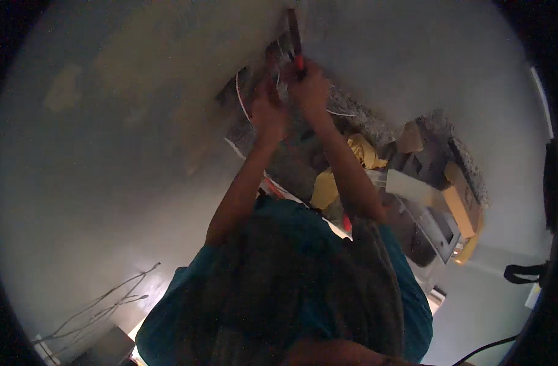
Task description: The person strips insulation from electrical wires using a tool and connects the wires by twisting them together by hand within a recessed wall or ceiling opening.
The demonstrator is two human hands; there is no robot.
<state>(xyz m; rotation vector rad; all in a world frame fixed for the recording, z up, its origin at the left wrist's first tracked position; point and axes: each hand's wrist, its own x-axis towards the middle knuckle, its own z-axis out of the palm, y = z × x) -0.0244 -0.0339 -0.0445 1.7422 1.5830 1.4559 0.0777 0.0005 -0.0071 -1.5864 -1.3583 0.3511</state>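
Both my hands are raised together at a dark, rough-edged opening [231,87] in a grey plastered surface. In my right hand [311,88] is a slim hand tool [295,36] with a dark upper part and a red section by the fingers; its exact kind is unclear. My left hand [268,113] is closed just beside it, and dimness hides what its fingers hold. A thin white wire [238,94] curves down to the left hand's wrist. Another white wire [278,76] runs between the two hands.
Below the right forearm lie crumpled yellow material [365,152], an opened cardboard box [462,198] and a grey metal plate with a cutout [434,232]. Broken, rough masonry [367,116] borders them. Thin branching cables [102,308] stick out at lower left; a black strap [523,273] hangs at right.
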